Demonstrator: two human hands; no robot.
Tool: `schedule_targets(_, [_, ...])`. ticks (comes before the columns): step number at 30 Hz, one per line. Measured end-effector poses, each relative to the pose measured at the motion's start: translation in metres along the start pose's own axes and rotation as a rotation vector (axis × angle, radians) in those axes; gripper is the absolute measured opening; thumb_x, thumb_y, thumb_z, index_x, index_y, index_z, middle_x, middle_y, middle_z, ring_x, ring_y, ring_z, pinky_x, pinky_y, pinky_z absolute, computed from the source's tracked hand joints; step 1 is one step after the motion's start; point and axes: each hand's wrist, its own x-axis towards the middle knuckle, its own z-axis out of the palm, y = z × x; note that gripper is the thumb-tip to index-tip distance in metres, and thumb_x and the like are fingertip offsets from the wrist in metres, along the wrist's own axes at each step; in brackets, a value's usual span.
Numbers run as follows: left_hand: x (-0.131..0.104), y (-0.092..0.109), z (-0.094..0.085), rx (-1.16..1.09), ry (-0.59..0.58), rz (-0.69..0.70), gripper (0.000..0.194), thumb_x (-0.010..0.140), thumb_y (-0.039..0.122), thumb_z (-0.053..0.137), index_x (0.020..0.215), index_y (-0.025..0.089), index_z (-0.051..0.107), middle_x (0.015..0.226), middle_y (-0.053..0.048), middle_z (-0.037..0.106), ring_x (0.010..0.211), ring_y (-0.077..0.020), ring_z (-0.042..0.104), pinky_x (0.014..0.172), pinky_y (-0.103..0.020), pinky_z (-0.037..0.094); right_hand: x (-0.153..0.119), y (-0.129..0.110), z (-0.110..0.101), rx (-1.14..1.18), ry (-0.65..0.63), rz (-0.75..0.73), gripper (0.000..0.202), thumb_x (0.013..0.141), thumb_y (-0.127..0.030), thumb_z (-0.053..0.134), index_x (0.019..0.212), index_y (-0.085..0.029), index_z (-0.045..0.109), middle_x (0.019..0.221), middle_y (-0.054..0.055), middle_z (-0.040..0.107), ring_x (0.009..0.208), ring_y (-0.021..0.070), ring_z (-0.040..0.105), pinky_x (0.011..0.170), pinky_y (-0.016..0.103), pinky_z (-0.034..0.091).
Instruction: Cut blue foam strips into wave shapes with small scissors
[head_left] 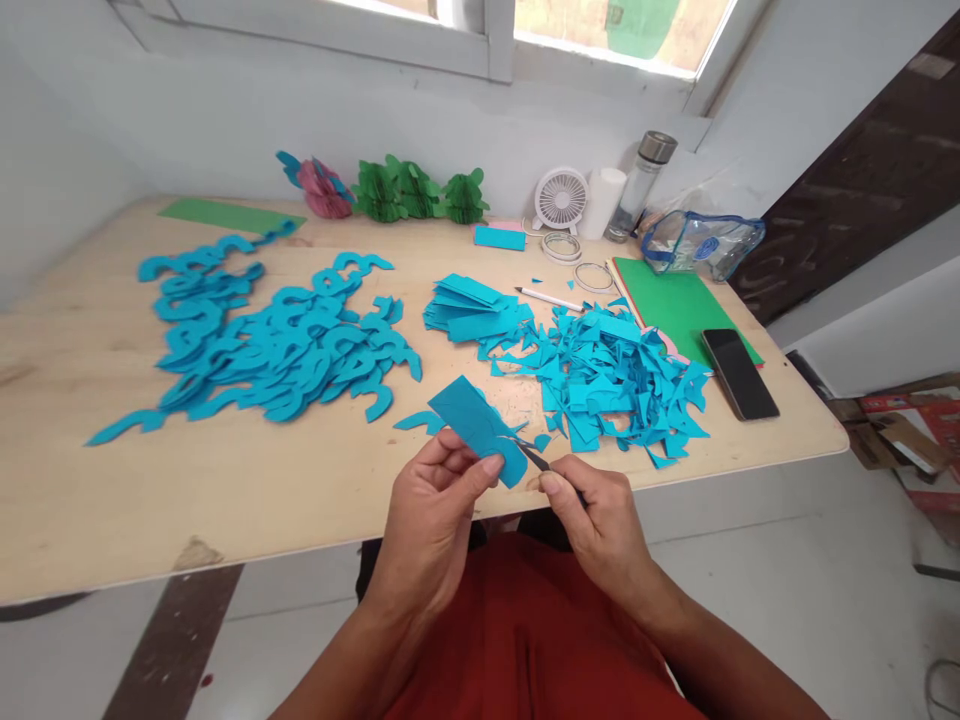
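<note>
My left hand (431, 515) pinches a folded piece of blue paper (466, 412) between thumb and fingers, close to the table's front edge. Faint drawn lines show on the paper. Closed around a pair of small dark scissors (534, 457) is my right hand (604, 520); the blades meet the paper's right edge, and the handles are mostly hidden by my fingers. A heap of blue paper scraps (615, 370) lies beyond my right hand. Left of the hands spreads a pile of wavy blue cut-outs (292, 340). Folded blue paper pieces (469, 305) are stacked between the two piles.
Along the wall stand green paper shapes (416, 190), a pink paper shape (324, 188), a small fan (561, 198) and a glass bottle (641, 185). A pencil (551, 298), tape rolls (561, 247), a clear pouch (701, 243), green sheets (667, 300) and a phone (740, 373) lie rightward.
</note>
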Motion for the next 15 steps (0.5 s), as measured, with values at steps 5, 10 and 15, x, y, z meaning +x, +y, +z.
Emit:
schedule_targets(5, [0.0021,0.0003,-0.0004,0.007,0.04,0.002,0.025,0.059,0.013,0.086,0.078,0.017,0.07,0.075,0.0,0.072,0.069,-0.0098,0.061,0.067,-0.018,0.05,-0.0002,0.0021,-0.0028,0.005,-0.032,0.034,0.035,0.096,-0.038,0.044,0.075,-0.016,0.061,0.059,-0.003,0.047,0.055,0.0121,0.043,0.054,0.024,0.031])
schedule_targets(10, [0.0017,0.0005,0.0004,0.039,0.056,-0.011,0.029,0.057,0.014,0.086,0.079,0.016,0.067,0.073,0.001,0.07,0.067,-0.0091,0.059,0.065,-0.018,0.049,-0.0006,0.0021,-0.0034,-0.016,-0.052,0.012,0.033,0.096,-0.036,0.045,0.073,-0.017,0.059,0.059,-0.003,0.047,0.055,0.0116,0.044,0.054,0.024,0.031])
schedule_targets(15, [0.0002,0.0033,-0.0003,0.093,0.0,0.002,0.024,0.061,0.015,0.085,0.076,0.017,0.067,0.071,0.002,0.069,0.065,-0.0084,0.057,0.063,-0.017,0.047,0.0018,-0.0004,-0.005,-0.026,-0.063,-0.005,0.033,0.097,-0.036,0.044,0.072,-0.017,0.058,0.06,-0.003,0.048,0.056,0.0115,0.045,0.055,0.023,0.031])
